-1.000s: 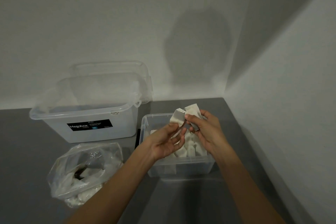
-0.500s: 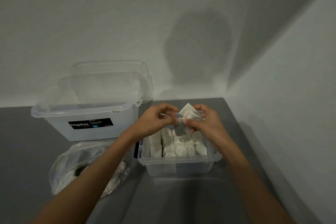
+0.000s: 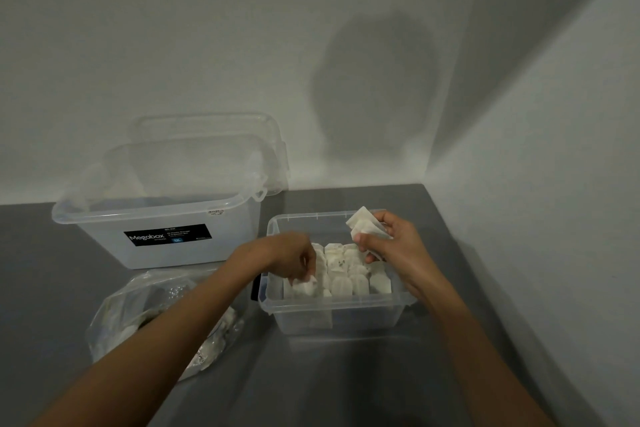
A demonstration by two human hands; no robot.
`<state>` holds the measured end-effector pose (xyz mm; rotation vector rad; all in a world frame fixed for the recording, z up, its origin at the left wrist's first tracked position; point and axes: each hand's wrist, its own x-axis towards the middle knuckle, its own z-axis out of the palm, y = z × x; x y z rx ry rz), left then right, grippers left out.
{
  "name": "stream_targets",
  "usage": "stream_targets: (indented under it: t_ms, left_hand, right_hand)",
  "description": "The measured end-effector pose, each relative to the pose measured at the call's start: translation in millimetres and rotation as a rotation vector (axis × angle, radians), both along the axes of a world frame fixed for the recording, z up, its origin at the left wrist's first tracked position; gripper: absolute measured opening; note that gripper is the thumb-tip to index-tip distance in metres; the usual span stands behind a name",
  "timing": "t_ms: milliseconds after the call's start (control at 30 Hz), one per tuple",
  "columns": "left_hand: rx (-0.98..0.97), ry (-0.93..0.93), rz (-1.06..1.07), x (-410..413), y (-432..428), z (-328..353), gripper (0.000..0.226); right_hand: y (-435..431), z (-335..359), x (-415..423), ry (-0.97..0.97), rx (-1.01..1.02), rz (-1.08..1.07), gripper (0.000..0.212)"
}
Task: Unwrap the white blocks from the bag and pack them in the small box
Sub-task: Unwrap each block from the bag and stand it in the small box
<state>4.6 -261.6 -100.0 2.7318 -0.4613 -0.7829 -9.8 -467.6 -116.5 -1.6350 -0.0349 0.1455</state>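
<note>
From the head camera, the left hand (image 3: 292,258) reaches down into the small box (image 3: 346,321), a clear plastic tub on the grey table (image 3: 346,378). Its fingers are curled downward, and their tips pinch the top of a white block (image 3: 304,288) at the left end of the near row. The other white blocks (image 3: 348,276) stand upright in tight rows across the near half of the tub. The right hand (image 3: 398,248) hovers over the far right part of the tub, thumb and curled fingers closed on a crumpled white wrapper (image 3: 367,227) that sticks up above the rim. To the left of the tub, near the camera, lies the clear plastic bag (image 3: 138,308) with pale wrapped pieces inside; the left forearm crosses over it. Farther left stands a larger clear Megabox bin (image 3: 156,218) with a black label, and its lid (image 3: 207,130) leans against the wall behind it.
</note>
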Motion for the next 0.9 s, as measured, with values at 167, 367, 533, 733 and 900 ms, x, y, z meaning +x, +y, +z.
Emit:
stream_targets:
  t_ms: [167,367,533,733,900]
  left_hand:
    - [0.261,0.013,-0.010,4.3,-12.4,-24.3,0.023]
    - [0.398,-0.164,0.002,1.6,-29.4,-37.8,0.037]
    - [0.350,-0.277,0.045,2.4,-22.1,-41.0,0.027]
    - [-0.488,-0.349,0.360,5.3,-10.5,-3.6,0.014]
    - [-0.744,-0.366,0.212,3.5,-3.8,16.2,0.039]
  right_hand:
    - [3.0,-8.4,1.9,0.034,-0.016,0.009,0.032]
    - [5.7,-11.2,5.5,0.218,0.127,0.016,0.030]
    - [3.6,-8.2,4.4,0.286,0.319,0.040,0.035]
    - [2.1,-5.0,-0.2,0.298,0.389,0.082,0.039]
    - [4.4,4.3,-2.8,0.381,0.477,0.120,0.034]
